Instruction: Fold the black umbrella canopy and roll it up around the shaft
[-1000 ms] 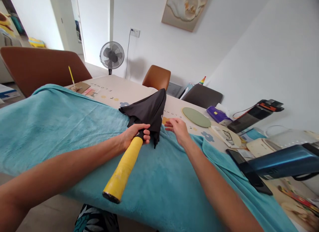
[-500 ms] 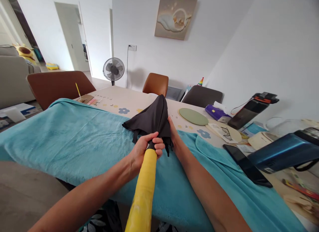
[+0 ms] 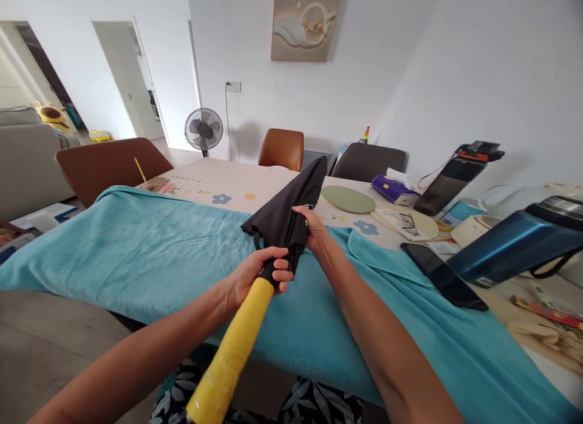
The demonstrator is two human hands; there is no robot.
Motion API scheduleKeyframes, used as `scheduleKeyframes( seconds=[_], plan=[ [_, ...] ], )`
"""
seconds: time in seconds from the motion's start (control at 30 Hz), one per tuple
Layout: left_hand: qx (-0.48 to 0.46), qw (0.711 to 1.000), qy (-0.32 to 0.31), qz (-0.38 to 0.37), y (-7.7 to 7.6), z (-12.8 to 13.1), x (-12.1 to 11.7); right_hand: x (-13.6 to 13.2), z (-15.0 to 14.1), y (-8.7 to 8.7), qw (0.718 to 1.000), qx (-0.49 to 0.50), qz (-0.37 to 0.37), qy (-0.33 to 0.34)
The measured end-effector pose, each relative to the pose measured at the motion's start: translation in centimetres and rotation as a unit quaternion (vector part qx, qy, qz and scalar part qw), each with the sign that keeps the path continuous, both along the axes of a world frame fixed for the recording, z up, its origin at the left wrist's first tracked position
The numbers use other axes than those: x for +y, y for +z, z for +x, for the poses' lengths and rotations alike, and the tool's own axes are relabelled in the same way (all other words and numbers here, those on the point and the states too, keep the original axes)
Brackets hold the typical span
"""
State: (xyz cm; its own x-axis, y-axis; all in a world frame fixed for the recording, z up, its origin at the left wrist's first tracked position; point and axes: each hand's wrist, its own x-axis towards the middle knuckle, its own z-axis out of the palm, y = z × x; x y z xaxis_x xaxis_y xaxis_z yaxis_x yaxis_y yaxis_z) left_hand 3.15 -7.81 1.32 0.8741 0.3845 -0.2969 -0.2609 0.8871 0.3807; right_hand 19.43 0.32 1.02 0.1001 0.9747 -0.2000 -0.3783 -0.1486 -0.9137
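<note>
A black umbrella [image 3: 285, 214] points away from me over the table, its loose cloth bunched around the shaft and flaring to the left. Its long handle [image 3: 237, 345] is wrapped in yellow and slants toward my lap. My left hand [image 3: 257, 272] is closed around the black section just above the yellow wrap. On the right side of the cloth, my right hand [image 3: 314, 228] grips a fold, thumb on top and the other fingers mostly hidden. Below lies a turquoise blanket [image 3: 182, 254] spread across the near part of the table.
A dark phone [image 3: 444, 275] lies on the blanket's right side beside a blue bottle [image 3: 514, 245]. Further back are glasses [image 3: 407, 221], a purple tissue box [image 3: 394, 189], a dark bottle [image 3: 450, 181] and a green oval mat [image 3: 348, 198]. Chairs and a fan [image 3: 203, 129] stand beyond.
The umbrella has swung so its tip points further right and its handle end further left. My right hand has shifted onto the upper side of the cloth. The camera view has turned slightly.
</note>
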Motion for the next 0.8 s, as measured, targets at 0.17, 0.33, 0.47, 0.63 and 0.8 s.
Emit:
scheduleKeyframes(
  seconds=[0.17,0.33,0.47,0.63,0.8],
  plan=[
    [0.122,0.990,-0.002,0.069,1.0,-0.6,0.2,-0.8,0.2,1.6,0.999,0.041,-0.026,-0.021],
    [0.259,0.955,-0.042,0.141,1.5,-0.7,0.0,-1.6,0.2,2.4,1.000,0.013,0.019,-0.017],
    [0.292,0.939,-0.038,0.175,2.3,-1.5,-0.4,-1.9,0.0,2.6,0.999,0.007,0.045,-0.002],
    [0.305,0.924,0.020,0.229,2.6,-2.7,-0.5,-1.6,-0.3,2.0,0.999,0.015,0.048,-0.006],
    [0.337,0.912,-0.059,0.226,3.0,-3.8,1.4,-0.9,-0.7,0.7,0.999,0.013,0.028,-0.008]
  ],
)
